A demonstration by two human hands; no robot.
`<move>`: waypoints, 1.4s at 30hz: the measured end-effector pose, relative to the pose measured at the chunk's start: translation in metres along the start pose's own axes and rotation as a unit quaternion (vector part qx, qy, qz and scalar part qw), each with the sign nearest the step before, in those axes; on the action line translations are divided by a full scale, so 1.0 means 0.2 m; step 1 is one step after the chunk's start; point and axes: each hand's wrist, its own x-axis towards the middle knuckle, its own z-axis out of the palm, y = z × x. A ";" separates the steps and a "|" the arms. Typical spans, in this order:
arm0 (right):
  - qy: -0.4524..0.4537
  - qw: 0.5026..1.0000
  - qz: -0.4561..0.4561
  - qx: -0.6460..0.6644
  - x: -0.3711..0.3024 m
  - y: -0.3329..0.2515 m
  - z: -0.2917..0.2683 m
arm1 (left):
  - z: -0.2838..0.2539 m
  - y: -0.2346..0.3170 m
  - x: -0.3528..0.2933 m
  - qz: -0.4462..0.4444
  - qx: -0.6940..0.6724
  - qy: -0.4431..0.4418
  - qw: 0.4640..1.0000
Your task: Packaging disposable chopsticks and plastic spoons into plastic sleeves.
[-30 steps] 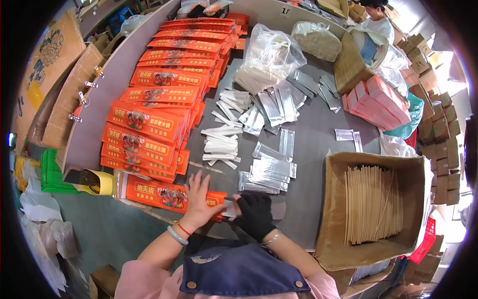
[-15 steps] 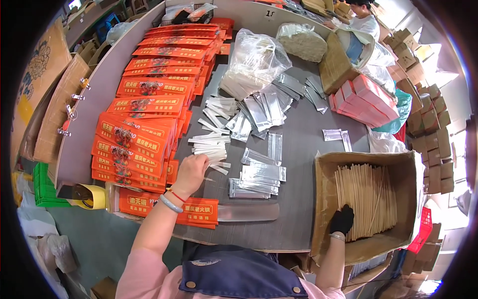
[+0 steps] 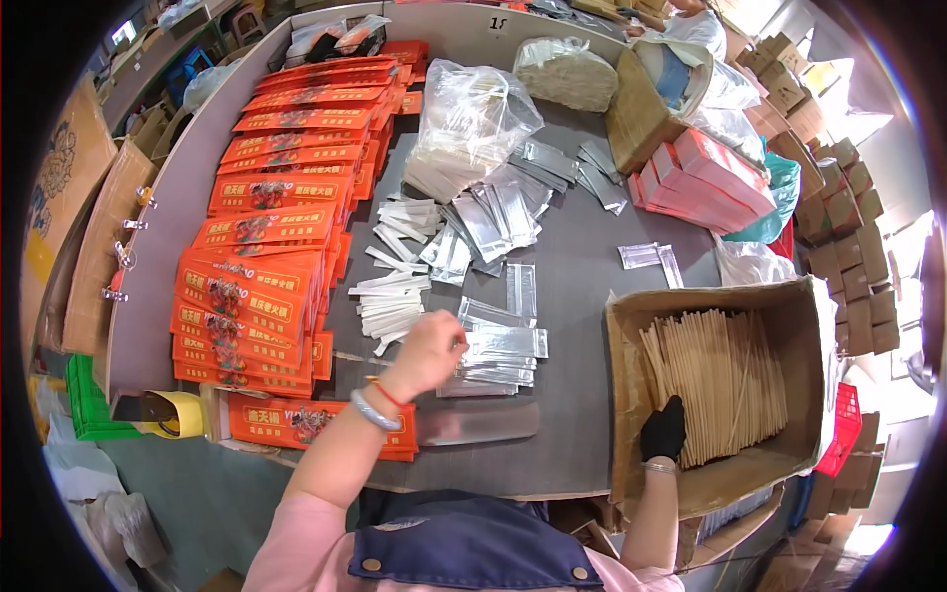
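My bare left hand (image 3: 431, 350), with a bangle and a red cord at its wrist, hangs over the grey table beside a stack of flat silver packets (image 3: 503, 345). Its fingers are curled together; what they hold, if anything, is too small to tell. White paper strips (image 3: 393, 306) lie loosely just beyond it. In a cardboard box (image 3: 623, 395) at the right, my black-gloved right hand (image 3: 664, 434) is closed at the near left edge of a heap of wooden chopsticks (image 3: 720, 385), on some of them. Its fingertips are partly hidden.
Overlapping red printed sleeves (image 3: 247, 296) cover the left side; more lie near the front edge (image 3: 296, 419), beside a shiny flat strip (image 3: 483, 422). Further back are a clear plastic bag (image 3: 473, 118) and pink-red boxes (image 3: 695, 187). Another person (image 3: 695, 30) is at the far right.
My left hand has moved from the white strips to the right, toward the silver packets. My right hand stays at the chopsticks, and some at the left edge have shifted. The whole view has shifted slightly.
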 end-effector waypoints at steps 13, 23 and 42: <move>0.112 0.899 -0.116 0.408 -0.14 -0.39 -0.14 | 0.14 0.10 0.06 -0.068 -0.009 -0.038 0.997; -0.168 0.846 -0.428 0.268 -0.28 -0.67 -0.34 | -0.07 0.23 -0.58 -0.075 0.089 -0.012 0.993; -0.266 0.756 -0.354 0.482 -0.66 -1.09 -0.12 | 0.00 0.21 -0.59 0.009 0.099 -0.057 0.993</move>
